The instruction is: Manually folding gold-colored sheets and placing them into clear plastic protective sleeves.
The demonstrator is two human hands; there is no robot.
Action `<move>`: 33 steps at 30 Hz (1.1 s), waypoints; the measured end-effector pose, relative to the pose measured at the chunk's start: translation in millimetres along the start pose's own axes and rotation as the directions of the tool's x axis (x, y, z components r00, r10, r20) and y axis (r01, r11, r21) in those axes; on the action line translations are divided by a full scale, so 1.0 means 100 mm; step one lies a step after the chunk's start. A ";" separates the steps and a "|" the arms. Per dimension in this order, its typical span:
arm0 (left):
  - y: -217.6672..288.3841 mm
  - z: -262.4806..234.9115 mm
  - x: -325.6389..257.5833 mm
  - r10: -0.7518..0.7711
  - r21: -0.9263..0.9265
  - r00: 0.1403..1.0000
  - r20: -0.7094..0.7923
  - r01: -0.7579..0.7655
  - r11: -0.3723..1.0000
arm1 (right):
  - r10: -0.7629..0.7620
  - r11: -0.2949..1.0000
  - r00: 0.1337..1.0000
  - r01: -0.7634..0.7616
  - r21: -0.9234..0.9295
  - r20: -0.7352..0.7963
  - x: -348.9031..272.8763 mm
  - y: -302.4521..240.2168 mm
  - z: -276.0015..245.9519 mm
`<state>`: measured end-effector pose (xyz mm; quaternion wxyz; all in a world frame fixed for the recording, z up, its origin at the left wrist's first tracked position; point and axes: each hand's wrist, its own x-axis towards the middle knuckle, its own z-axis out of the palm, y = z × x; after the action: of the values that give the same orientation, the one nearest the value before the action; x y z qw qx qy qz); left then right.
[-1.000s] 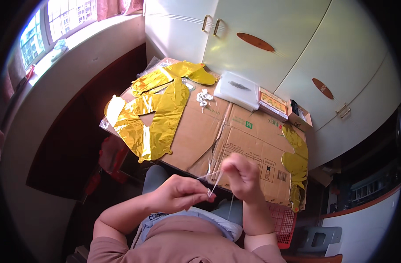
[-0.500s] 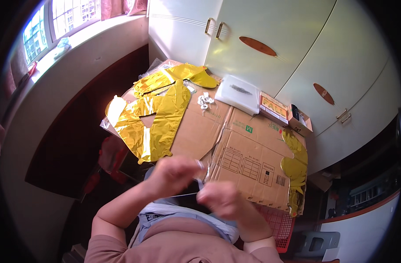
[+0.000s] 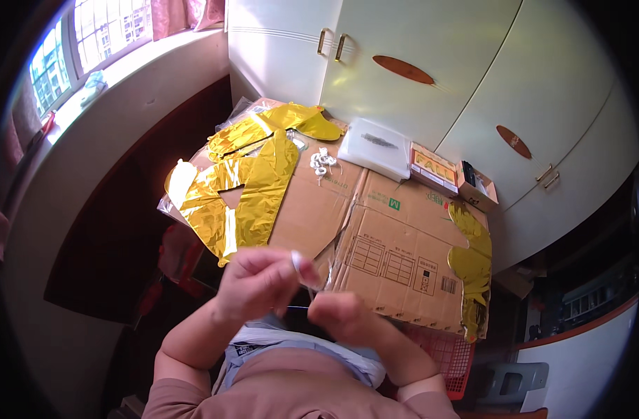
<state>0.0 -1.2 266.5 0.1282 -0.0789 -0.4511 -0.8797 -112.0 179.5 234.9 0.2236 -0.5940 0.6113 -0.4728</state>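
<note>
My left hand (image 3: pixel 258 285) is closed in a pinch above my lap, just off the near edge of the cardboard. A small white piece (image 3: pixel 296 261) shows at its fingertips. To its right my right hand (image 3: pixel 342 315) is closed too, its fingers slightly blurred. A thin pale string (image 3: pixel 298 307) runs between the two hands. Beyond the left hand lies a flat, uninflated gold foil balloon (image 3: pixel 260 188) with a hole in its middle. Another gold foil balloon (image 3: pixel 253 134) lies behind it, and a third (image 3: pixel 469 258) along the right edge.
Flattened brown cardboard (image 3: pixel 312 216) covers the work surface. On it are a tangle of white string (image 3: pixel 321 162), a translucent white case (image 3: pixel 375 149) and small boxes (image 3: pixel 434 170) against the pale cupboard (image 3: pixel 431 42). A red basket (image 3: pixel 441 353) stands below right; a windowsill (image 3: pixel 134 63) runs at left.
My left hand has turned, bringing the white piece up at its fingertips. My right hand stays close by, shifted slightly left. The view has shifted slightly; the balloons lie unchanged.
</note>
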 end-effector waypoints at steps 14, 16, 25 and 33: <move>-0.17 0.11 -0.03 -0.216 0.424 0.940 0.262 0.089 0.901 | 0.028 0.998 0.943 -0.043 -0.040 -0.331 0.07 -0.01 -0.49; -0.02 0.07 0.07 -0.075 0.074 0.993 0.086 0.068 0.995 | -0.049 0.999 0.991 0.046 -0.024 -0.124 0.07 0.09 -0.20; -0.17 -0.03 0.15 0.043 0.142 0.993 -0.111 -0.027 0.989 | -0.029 0.999 0.999 0.029 0.015 -0.016 0.01 0.08 -0.08; -0.22 -0.07 0.10 -0.093 0.199 0.991 -0.100 0.112 0.974 | 0.057 0.997 0.996 -0.053 0.055 -0.073 0.05 0.17 -0.09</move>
<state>-16.5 3.4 247.9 0.1102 -0.0023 -0.5362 -0.8369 -129.0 174.9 226.0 0.2291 -0.5529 0.6226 -0.5041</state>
